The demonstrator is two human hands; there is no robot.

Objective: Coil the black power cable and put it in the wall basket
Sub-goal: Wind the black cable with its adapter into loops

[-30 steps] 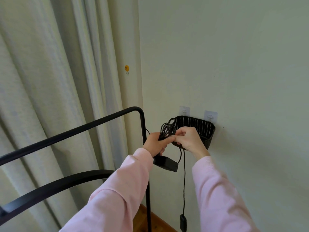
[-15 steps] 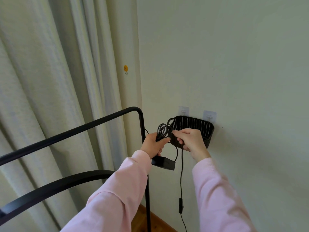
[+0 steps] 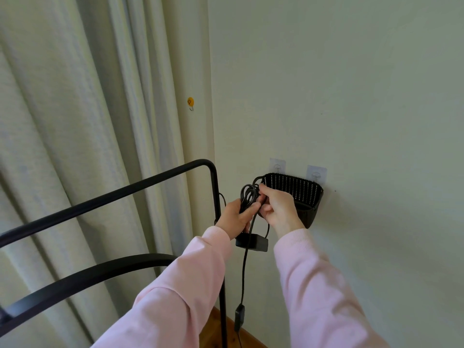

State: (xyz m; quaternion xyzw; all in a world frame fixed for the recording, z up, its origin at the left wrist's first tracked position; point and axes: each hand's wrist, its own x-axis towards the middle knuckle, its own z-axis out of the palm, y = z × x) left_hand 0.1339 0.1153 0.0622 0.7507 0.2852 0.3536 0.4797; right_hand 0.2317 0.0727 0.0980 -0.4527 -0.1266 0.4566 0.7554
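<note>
Black loops of the power cable (image 3: 247, 197) stand bunched above the left hand (image 3: 234, 217), which is closed around their lower part just left of the wall basket (image 3: 301, 190). From that hand a black adapter block (image 3: 251, 243) hangs below the wrist, and one strand of the cable drops straight down past it to a small inline switch (image 3: 239, 314) near the wooden floor (image 3: 216, 330). The right hand (image 3: 280, 209) is beside the left, fingers curled and pinching the cable at the side of the coil, its back covering the basket's near left corner. The basket is dark woven plastic, hung from two clear adhesive hooks (image 3: 315, 175) on the pale wall (image 3: 351, 96), and the part of its inside that shows holds none of the cable. Both arms wear pink sleeves (image 3: 316, 285). To the left a black metal rack (image 3: 125, 190) stands with its upright post just behind the left wrist, in front of cream curtains (image 3: 75, 109). A small yellow hook (image 3: 190, 102) is stuck on the wall strip beside the curtains.
</note>
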